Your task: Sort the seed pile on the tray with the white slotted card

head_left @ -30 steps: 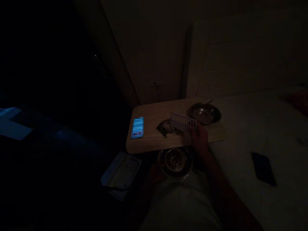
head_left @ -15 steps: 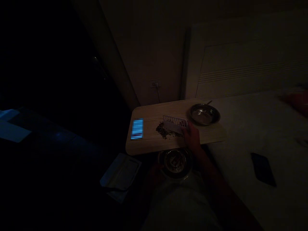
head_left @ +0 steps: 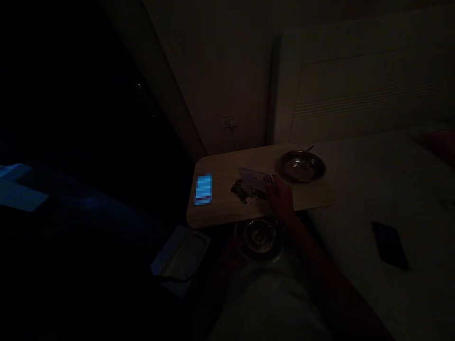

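Note:
My right hand (head_left: 282, 195) grips a pale flat rectangular piece (head_left: 256, 179) by its right end; a row of dark slots or stripes runs along its upper part. Its lower edge is over a loose heap of small dark bits (head_left: 242, 191) on the light wooden tabletop (head_left: 220, 166). Below the table's near edge, at my lap, a round metal bowl (head_left: 261, 258) holds some dark bits. My left hand (head_left: 232, 253) is at this bowl's left rim, mostly lost in shadow, its fingers hard to make out.
A wide steel bowl (head_left: 303, 166) with a utensil handle stands at the table's right end. A lit phone (head_left: 203, 189) lies at the left end. A dark phone-like slab (head_left: 390, 245) rests on the bed (head_left: 355, 189). A pale box-like item (head_left: 181, 258) is low at left.
The pale slotted piece has tilted and shifted slightly left and up in my right hand. The bowl at my lap stays in about the same place.

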The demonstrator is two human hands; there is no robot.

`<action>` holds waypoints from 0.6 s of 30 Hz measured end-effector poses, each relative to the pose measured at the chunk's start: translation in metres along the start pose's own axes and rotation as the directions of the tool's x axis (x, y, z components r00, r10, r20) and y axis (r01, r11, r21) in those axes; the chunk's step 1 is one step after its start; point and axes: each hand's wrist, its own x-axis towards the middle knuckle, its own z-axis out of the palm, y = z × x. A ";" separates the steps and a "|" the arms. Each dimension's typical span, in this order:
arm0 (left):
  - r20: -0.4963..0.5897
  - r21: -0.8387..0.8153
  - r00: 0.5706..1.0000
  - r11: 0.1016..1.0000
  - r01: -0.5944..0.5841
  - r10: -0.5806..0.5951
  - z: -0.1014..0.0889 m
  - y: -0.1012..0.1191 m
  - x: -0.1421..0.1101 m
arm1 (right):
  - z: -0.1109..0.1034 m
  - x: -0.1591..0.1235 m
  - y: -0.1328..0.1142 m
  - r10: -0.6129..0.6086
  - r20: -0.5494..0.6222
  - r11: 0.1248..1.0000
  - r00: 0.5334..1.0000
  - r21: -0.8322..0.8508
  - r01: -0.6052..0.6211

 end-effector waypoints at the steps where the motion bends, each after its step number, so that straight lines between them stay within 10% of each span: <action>1: -0.010 -0.004 1.000 1.000 0.001 -0.002 -0.001 -0.001 0.001 | -0.001 -0.001 -0.001 0.002 0.003 1.000 1.000 0.010 -0.002; 18: -0.021 -0.030 0.998 0.998 -0.059 0.059 0.020 0.008 -0.007 | -0.009 -0.026 0.010 0.131 -0.072 0.981 0.989 0.153 -0.119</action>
